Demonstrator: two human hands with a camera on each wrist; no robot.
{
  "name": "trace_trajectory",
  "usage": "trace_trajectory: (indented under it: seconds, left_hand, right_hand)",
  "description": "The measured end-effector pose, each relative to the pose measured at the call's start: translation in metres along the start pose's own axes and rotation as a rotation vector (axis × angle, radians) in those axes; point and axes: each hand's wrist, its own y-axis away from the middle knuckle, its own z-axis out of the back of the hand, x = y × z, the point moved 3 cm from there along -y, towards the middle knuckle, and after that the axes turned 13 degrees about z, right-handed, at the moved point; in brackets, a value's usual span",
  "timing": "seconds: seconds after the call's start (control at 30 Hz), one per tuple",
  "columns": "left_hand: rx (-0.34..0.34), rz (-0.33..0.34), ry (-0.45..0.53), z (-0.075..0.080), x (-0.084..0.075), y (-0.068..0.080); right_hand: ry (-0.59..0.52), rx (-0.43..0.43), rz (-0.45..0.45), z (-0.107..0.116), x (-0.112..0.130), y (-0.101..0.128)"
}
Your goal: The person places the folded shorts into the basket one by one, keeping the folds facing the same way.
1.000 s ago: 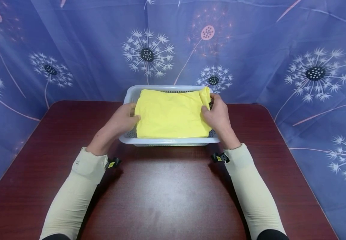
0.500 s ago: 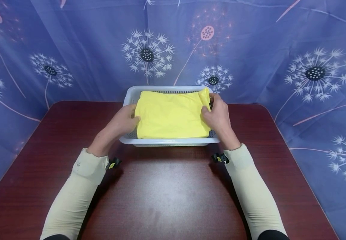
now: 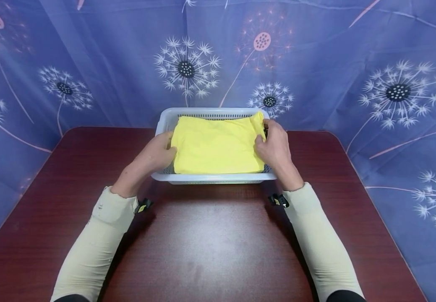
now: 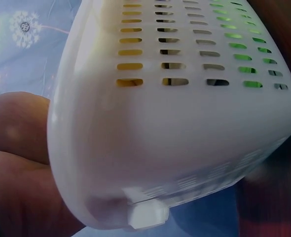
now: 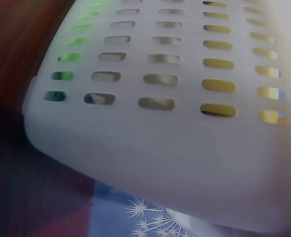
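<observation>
A folded yellow cloth (image 3: 218,144) lies in the white plastic basket (image 3: 218,177), its right end bunched up a little. At the cloth's left end my left hand (image 3: 158,152) grips the edge, thumb on the near side and the other fingers partly hidden. My right hand (image 3: 274,144) holds the right end, its thumb on top and its fingertips behind the raised fold. Part of the left hand (image 4: 17,163) also appears beside the basket's rim in the left wrist view. The right wrist view shows only the slotted basket wall (image 5: 150,148) near that hand.
Through the wall slots, pale and green layers (image 4: 242,57) show beneath the yellow one. The basket stands at the back of a dark red-brown table (image 3: 210,239). Right behind it hangs a blue curtain (image 3: 127,63) with dandelion prints.
The yellow cloth's far edge has sunk slightly lower in the basket, showing more of the back wall's slots. Both hands keep their places at its ends with only tiny shifts.
</observation>
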Motion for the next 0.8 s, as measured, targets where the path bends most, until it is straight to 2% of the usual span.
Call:
trace_trajectory:
  seconds: [0.4, 0.8]
  left_hand:
    - [-0.026, -0.023, -0.037, -0.001, 0.000, 0.003]
    - [-0.096, -0.050, -0.079, 0.002, -0.003, 0.013]
  right_hand:
    - [0.025, -0.002, 0.048, 0.001, 0.002, 0.004]
    - [0.054, 0.009, 0.084, 0.006, 0.006, 0.011]
